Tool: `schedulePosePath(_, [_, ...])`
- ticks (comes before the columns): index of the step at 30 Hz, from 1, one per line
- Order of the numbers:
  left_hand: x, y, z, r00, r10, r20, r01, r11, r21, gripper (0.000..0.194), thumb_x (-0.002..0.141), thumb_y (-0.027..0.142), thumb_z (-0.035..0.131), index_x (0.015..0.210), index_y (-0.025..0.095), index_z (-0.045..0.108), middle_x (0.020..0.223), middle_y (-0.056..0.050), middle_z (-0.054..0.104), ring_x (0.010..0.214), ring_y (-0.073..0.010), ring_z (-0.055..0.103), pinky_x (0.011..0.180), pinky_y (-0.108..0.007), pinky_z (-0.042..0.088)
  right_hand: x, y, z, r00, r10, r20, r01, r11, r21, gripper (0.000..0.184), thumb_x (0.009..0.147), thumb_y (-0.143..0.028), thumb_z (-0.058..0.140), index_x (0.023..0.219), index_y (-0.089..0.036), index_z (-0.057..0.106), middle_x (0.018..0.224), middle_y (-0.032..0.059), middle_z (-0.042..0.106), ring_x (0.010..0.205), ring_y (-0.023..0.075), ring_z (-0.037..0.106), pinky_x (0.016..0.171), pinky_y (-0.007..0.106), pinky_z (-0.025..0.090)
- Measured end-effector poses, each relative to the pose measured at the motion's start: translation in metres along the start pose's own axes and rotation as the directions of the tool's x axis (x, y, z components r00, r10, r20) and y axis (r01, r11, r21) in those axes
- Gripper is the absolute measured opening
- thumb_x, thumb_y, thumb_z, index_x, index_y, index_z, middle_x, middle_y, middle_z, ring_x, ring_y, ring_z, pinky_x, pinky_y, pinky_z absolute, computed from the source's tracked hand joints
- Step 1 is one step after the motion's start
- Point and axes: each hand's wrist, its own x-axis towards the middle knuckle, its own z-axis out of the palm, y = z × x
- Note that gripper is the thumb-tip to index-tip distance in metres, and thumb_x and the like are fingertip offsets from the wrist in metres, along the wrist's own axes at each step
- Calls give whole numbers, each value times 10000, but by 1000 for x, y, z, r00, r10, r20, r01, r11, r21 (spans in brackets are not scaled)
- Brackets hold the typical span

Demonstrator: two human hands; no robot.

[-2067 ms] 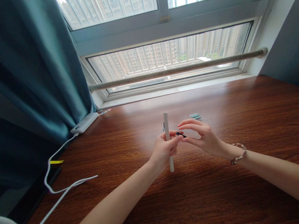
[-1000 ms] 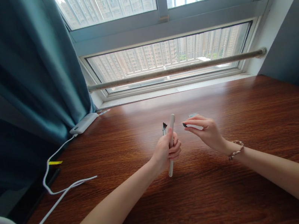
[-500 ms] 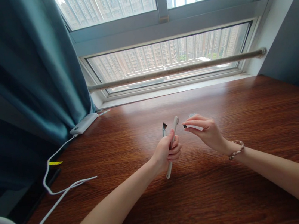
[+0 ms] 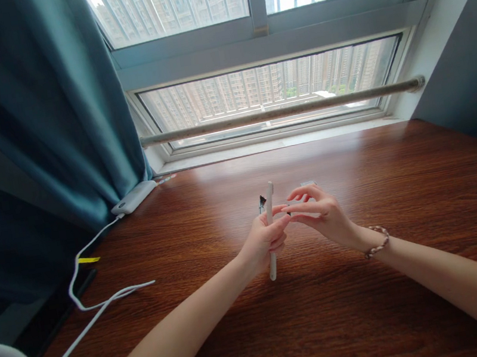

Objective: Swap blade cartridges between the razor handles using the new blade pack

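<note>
My left hand point(image 4: 266, 239) is closed around a white toothbrush point(image 4: 269, 210), which stands nearly upright with its handle end below the fist. The thumb and forefinger of that hand reach right, to the fingertips of my right hand point(image 4: 323, 213). There a small black piece point(image 4: 289, 213) sits pinched in my right fingers, mostly hidden; whether the left fingertips also grip it I cannot tell. Just behind my left hand is a small dark thing point(image 4: 262, 201) on a thin, pale stem, partly covered. A small clear piece point(image 4: 309, 183) shows beyond my right hand.
The brown wood-grain table point(image 4: 227, 337) reaches back to the window sill. A white power bank point(image 4: 135, 197) with a white cable point(image 4: 75, 276) lies at the left, by the blue curtain point(image 4: 73, 108). A yellow tag point(image 4: 89, 260) is near the cable.
My right hand has moved left and slightly down, bringing the black piece to my left fingertips. The toothbrush has turned more upright, and my left thumb and forefinger have stretched out to the right.
</note>
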Motion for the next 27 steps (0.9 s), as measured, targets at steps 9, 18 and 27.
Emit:
schedulePosePath(9, [-1,2,1,998,65,-20,-64,998,26,376,687,209,636,1039,213,503,398,126,239,332,-10,125,343,-179,82,1,1,3,998,54,32,-56,994,98,380,702,-293,656,1069,-251,567,1068,61,544,1006,209,488,885,381,395])
schedulePosePath(18, [0,3,3,999,-14,-37,15,999,30,275,698,326,616,897,151,543,389,117,270,311,-8,157,339,-189,57,3,-2,2,999,46,27,-48,995,87,373,695,-252,657,1054,-236,556,1057,71,542,998,212,496,870,381,402])
schedulePosePath(27, [1,1,0,992,20,-121,-15,999,42,254,657,347,653,757,140,544,375,113,276,311,0,170,347,-184,89,3,-3,1,987,143,77,-157,958,242,448,642,-287,702,1065,-224,568,1071,74,551,1003,212,489,876,375,380])
